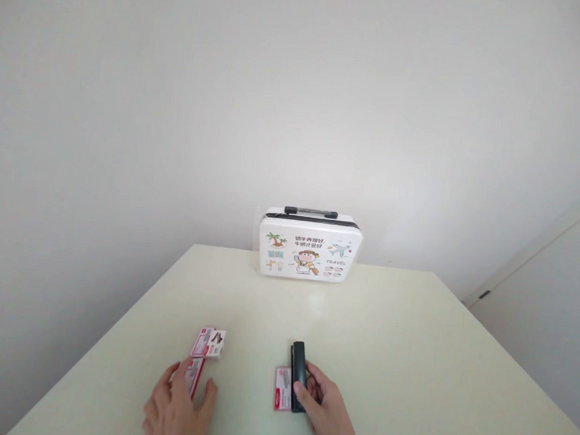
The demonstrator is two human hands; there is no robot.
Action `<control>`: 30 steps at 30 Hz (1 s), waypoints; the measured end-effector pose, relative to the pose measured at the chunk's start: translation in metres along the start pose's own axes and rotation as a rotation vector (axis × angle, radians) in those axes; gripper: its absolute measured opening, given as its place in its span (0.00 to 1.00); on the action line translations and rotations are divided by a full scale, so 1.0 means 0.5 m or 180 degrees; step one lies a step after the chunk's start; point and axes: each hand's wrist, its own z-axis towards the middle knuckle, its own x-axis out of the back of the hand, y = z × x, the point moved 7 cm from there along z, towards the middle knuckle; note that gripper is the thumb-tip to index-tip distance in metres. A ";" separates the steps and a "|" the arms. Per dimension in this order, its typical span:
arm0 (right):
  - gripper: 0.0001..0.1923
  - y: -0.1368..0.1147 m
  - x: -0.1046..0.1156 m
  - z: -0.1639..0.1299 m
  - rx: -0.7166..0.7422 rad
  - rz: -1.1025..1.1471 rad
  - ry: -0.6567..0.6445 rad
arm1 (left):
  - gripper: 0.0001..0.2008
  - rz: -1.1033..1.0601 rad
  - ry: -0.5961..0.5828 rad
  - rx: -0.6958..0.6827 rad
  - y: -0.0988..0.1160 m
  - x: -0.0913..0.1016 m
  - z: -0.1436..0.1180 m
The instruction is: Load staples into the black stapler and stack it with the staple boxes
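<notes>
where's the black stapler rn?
Head view: the black stapler lies on the table's near edge, right of centre, gripped by the right hand, beside a red staple box.

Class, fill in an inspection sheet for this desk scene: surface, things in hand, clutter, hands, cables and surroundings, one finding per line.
Surface: pale table, matte, lightly reflective near the case.
Things in hand: black stapler lying beside a small red-and-white box; another small box under the left fingers.
Clutter: a third small box lying apart; white cartoon-printed case standing upright at the far edge.
Hands: left hand rests on its box; right hand grips the stapler's near end.
Cables: nothing seen.
Surroundings: plain white wall; pale door or cabinet panel at right.
</notes>
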 end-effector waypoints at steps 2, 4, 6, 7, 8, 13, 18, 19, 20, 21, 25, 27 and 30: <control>0.34 0.002 0.001 0.000 -0.0001 -0.0005 -0.0014 | 0.29 0.0175 -0.0243 -0.0067 -0.030 -0.008 0.003; 0.34 0.002 0.001 0.001 -0.0009 0.0003 -0.0023 | 0.28 0.0169 -0.0587 -0.0444 -0.027 -0.022 -0.007; 0.35 0.002 0.000 0.001 -0.0046 0.0014 -0.0038 | 0.30 0.0079 -0.0975 -0.0753 -0.012 -0.035 -0.025; 0.35 0.000 0.000 0.001 -0.0057 0.0018 -0.0042 | 0.32 0.0012 -0.1194 -0.0885 -0.002 -0.040 -0.035; 0.35 -0.002 0.000 0.000 -0.0056 0.0021 -0.0041 | 0.34 -0.0074 -0.1412 -0.1011 0.008 -0.044 -0.044; 0.35 -0.014 -0.001 -0.005 -0.0033 0.0048 -0.0022 | 0.43 -0.0526 -0.2367 -0.1247 0.044 -0.043 -0.060; 0.37 -0.006 -0.005 -0.005 -0.0052 0.0054 0.0040 | 0.33 -0.0866 -0.2932 -0.1374 0.107 -0.028 -0.059; 0.37 -0.006 -0.005 -0.004 -0.0038 0.0050 0.0069 | 0.31 -0.0887 -0.2847 -0.1387 0.128 -0.025 -0.053; 0.37 -0.007 -0.005 -0.004 -0.0013 0.0046 0.0103 | 0.30 -0.0911 -0.2701 -0.1396 0.151 -0.022 -0.046; 0.37 -0.009 -0.004 -0.003 0.0013 0.0042 0.0130 | 0.30 -0.0942 -0.2536 -0.1422 0.176 -0.020 -0.039; 0.36 -0.017 -0.004 -0.001 0.0078 0.0054 0.0132 | 0.26 -0.1092 -0.2174 -0.1822 0.279 -0.029 -0.038; 0.36 -0.020 -0.005 -0.002 0.0109 0.0071 0.0096 | 0.26 -0.1080 -0.2177 -0.2001 0.307 -0.042 -0.048; 0.36 -0.016 -0.010 -0.006 0.0085 0.0096 -0.0024 | 0.31 -0.1025 -0.2239 -0.2142 0.317 -0.063 -0.062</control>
